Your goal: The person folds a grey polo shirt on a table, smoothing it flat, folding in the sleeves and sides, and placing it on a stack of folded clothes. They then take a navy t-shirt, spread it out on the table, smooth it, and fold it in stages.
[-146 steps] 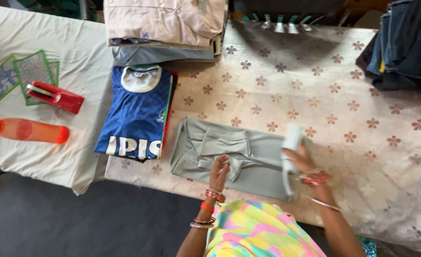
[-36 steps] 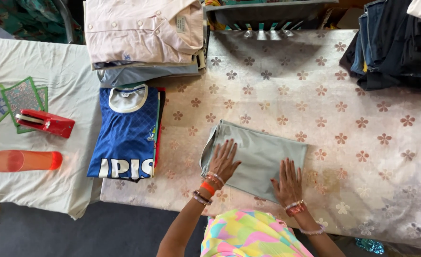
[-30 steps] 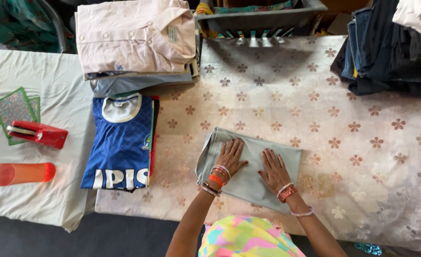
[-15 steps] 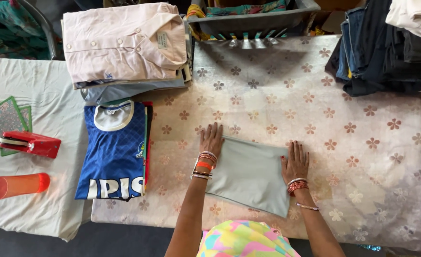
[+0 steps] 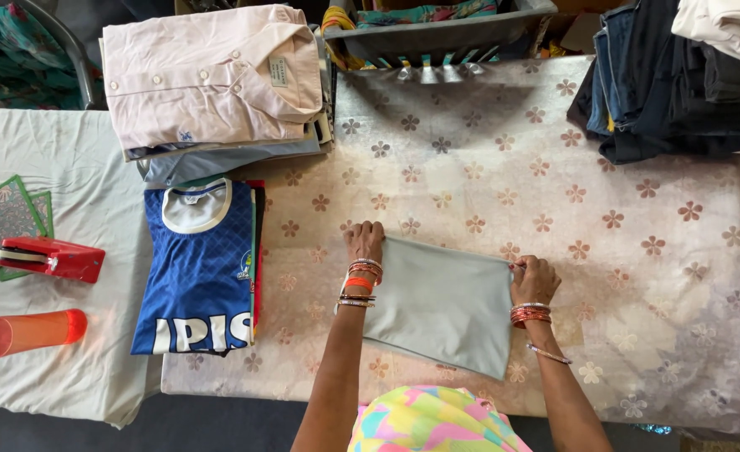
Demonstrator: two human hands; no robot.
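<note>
A pale grey-green folded garment [image 5: 441, 305] lies flat as a rectangle on the flower-patterned table cover [image 5: 621, 243]. My left hand [image 5: 364, 241] grips its far left corner, fingers curled over the edge. My right hand [image 5: 534, 279] pinches its far right corner. Both wrists carry several red and orange bangles. To the left lies a stack of folded shirts topped by a blue jersey with a white collar [image 5: 198, 268].
A pile topped by a folded pink shirt [image 5: 211, 75] sits far left. Dark folded jeans [image 5: 671, 84] are stacked far right. A grey tray [image 5: 437, 38] stands at the back. On the white cloth at left lie a red stapler [image 5: 52, 259] and an orange bottle [image 5: 23, 333].
The garment went from long trousers with an iron on it to a compact folded rectangle. My hands moved from pressing its top to holding its two far corners.
</note>
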